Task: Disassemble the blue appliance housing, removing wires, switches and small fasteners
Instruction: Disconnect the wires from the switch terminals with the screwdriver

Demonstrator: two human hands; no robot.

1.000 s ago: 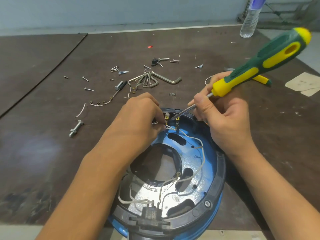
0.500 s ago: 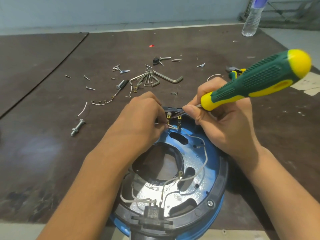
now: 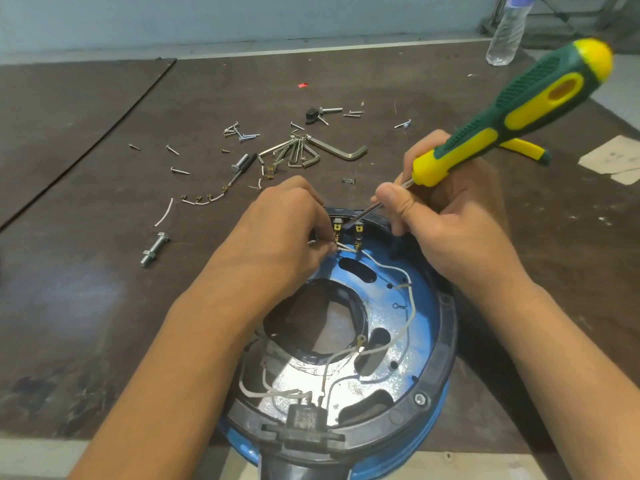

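Housing first: I see the blue appliance housing (image 3: 408,327) lying open side up on the brown table (image 3: 86,306), directly beneath both wrists. Its black rim nearest me carries a black switch block (image 3: 306,419). From that block white wires (image 3: 398,271) loop across the blue floor toward the fingers.

I have the left hand (image 3: 287,233) curled at the housing's far edge, fingertips pinching one of the wires just below the brass terminals (image 3: 348,230). The right hand (image 3: 457,223), just beside it, is closed around the green-and-yellow screwdriver (image 3: 512,109), with the thumb and fingers on the metal shaft near the handle. The tip sits at the left terminal, between the two hands, and the handle slants up and away to the right.

Beyond the left hand lie hex keys (image 3: 311,152), scattered screws (image 3: 242,135) and short wire offcuts (image 3: 165,213). A large bolt (image 3: 154,248) sits well to its left. Past the right hand a yellow-handled tool (image 3: 523,148) shows behind the screwdriver. Paper scraps (image 3: 620,161) lie further right, and a clear bottle (image 3: 507,32) stands at the far table edge.
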